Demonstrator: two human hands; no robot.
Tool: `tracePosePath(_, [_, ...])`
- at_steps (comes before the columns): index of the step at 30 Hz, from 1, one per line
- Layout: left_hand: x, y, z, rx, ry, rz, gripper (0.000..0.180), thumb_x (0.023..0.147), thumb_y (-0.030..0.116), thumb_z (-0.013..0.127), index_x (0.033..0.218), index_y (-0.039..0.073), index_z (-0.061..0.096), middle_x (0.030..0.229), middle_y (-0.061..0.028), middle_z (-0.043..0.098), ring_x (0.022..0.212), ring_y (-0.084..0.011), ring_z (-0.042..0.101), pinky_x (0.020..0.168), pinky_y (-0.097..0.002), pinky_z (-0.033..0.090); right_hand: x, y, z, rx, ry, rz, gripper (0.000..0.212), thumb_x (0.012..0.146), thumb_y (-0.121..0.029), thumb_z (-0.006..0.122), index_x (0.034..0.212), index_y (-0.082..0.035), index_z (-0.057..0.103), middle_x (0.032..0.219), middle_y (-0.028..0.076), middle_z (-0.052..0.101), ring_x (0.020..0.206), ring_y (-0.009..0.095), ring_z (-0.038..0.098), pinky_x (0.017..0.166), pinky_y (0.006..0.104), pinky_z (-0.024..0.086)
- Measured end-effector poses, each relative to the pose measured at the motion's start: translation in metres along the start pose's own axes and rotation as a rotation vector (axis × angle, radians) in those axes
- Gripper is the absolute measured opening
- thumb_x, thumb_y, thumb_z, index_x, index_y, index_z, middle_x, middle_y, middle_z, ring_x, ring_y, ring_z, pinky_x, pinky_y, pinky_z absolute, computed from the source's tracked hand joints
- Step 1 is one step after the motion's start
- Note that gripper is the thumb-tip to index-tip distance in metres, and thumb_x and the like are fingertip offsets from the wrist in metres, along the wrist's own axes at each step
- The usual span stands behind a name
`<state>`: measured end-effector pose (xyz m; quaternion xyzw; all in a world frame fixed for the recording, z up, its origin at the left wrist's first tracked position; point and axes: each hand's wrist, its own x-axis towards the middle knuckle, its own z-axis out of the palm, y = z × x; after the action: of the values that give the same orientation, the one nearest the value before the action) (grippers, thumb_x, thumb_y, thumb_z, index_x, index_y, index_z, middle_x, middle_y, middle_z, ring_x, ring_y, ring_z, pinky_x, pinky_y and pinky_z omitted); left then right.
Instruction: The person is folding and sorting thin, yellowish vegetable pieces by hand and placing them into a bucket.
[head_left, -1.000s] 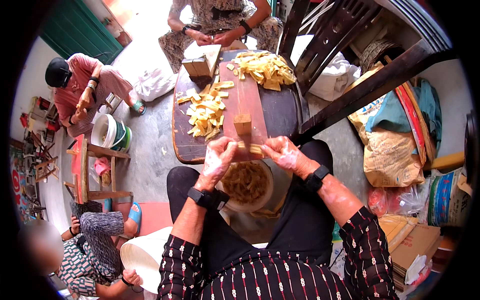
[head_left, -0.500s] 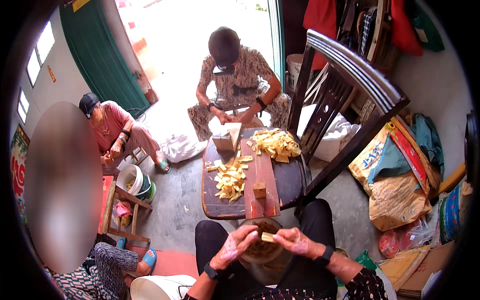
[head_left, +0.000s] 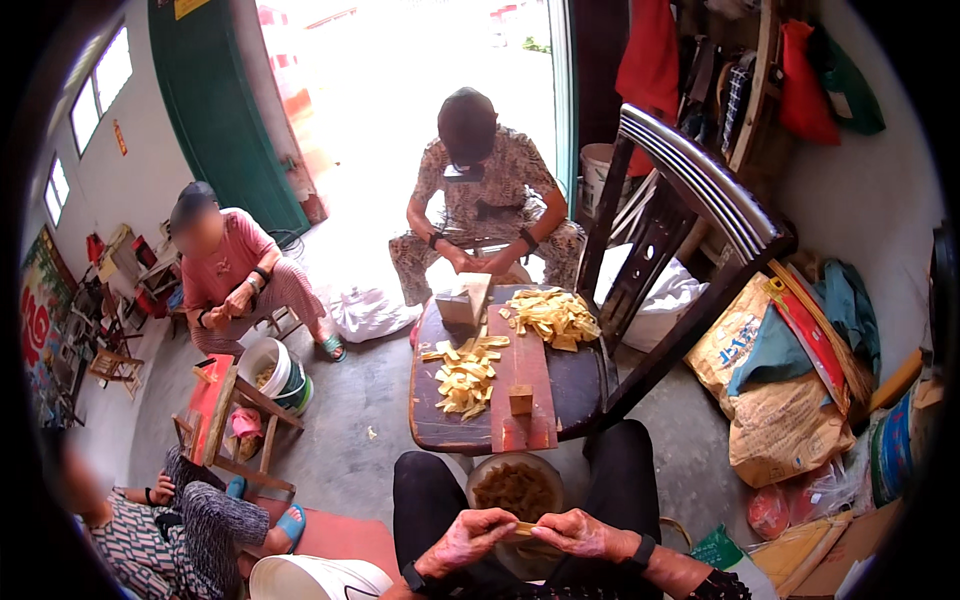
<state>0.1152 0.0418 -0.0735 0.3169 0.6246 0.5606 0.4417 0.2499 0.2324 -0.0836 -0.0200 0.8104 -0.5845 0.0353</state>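
Observation:
My left hand (head_left: 474, 537) and my right hand (head_left: 578, 534) are closed, fingertips pinching the two ends of one thin yellowish strip (head_left: 524, 528). They hold it low over my lap, at the near side of a bucket (head_left: 478, 470) between my knees. Brownish pieces (head_left: 516, 488) fill part of this bucket. Beyond it, a dark wooden chair seat (head_left: 436, 432) bears a reddish-brown board (head_left: 519, 363) with a small wooden block (head_left: 521, 399) at its near end. Loose yellow strips (head_left: 466, 378) lie left of the board, and a larger heap (head_left: 556, 316) lies on its right.
The chair back (head_left: 690, 190) rises on the right. Opposite me a person in patterned clothes (head_left: 488, 170) sits by a pale wooden block (head_left: 462, 300). Two more people sit at left near a red-topped bench (head_left: 208, 405) and a bucket (head_left: 268, 365). A white bucket (head_left: 320, 580) stands near my left side.
Both my hands have moved down toward my lap, uncovering the bucket's contents. The strip, previously at my right fingers, is now pinched between both hands. The view has shifted, showing more at left.

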Motion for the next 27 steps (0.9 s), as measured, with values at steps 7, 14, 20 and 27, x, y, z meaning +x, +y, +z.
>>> tracePosePath(7, [-0.017, 0.010, -0.035, 0.300, 0.139, 0.121, 0.012, 0.092, 0.009, 0.063, 0.096, -0.002, 0.066, 0.078, -0.0040, 0.061, 0.073, -0.0108, 0.057, 0.065, -0.0257, 0.046, 0.021, -0.004, 0.012, -0.045, -0.017, -0.096, 0.021, 0.098, -0.020, 0.050, 0.089, -0.002, 0.056, 0.069, 0.020, 0.058, 0.065, 0.038, 0.061, 0.058, 0.0435, 0.047])
tracePosePath(14, [-0.006, 0.003, 0.002, 0.791, -0.061, 0.460, 0.032, 0.081, 0.012, 0.068, 0.107, 0.003, 0.051, 0.087, -0.0155, 0.056, 0.083, -0.0362, 0.057, 0.074, -0.0419, 0.046, 0.026, 0.003, 0.020, -0.075, -0.044, -0.052, 0.017, 0.095, -0.017, 0.053, 0.091, -0.002, 0.058, 0.071, 0.022, 0.060, 0.069, 0.039, 0.062, 0.058, 0.0428, 0.049])
tracePosePath(20, [-0.020, 0.010, -0.001, 0.449, -0.302, 0.292, 0.014, 0.093, 0.015, 0.053, 0.092, 0.001, 0.049, 0.079, -0.0149, 0.052, 0.076, -0.0351, 0.055, 0.063, -0.0410, 0.044, 0.005, -0.013, 0.002, 0.005, -0.187, 0.032, 0.021, 0.095, -0.019, 0.056, 0.088, 0.000, 0.061, 0.069, 0.018, 0.061, 0.062, 0.032, 0.063, 0.057, 0.0361, 0.048])
tracePosePath(27, [-0.031, 0.006, -0.029, 0.597, -0.179, 0.180, 0.029, 0.099, 0.022, 0.052, 0.079, 0.000, 0.051, 0.063, -0.0160, 0.037, 0.058, -0.0280, 0.038, 0.055, -0.0362, 0.038, 0.011, -0.016, 0.007, -0.012, -0.136, 0.084, 0.021, 0.097, -0.021, 0.055, 0.091, -0.002, 0.062, 0.068, 0.016, 0.061, 0.062, 0.027, 0.064, 0.058, 0.0356, 0.048])
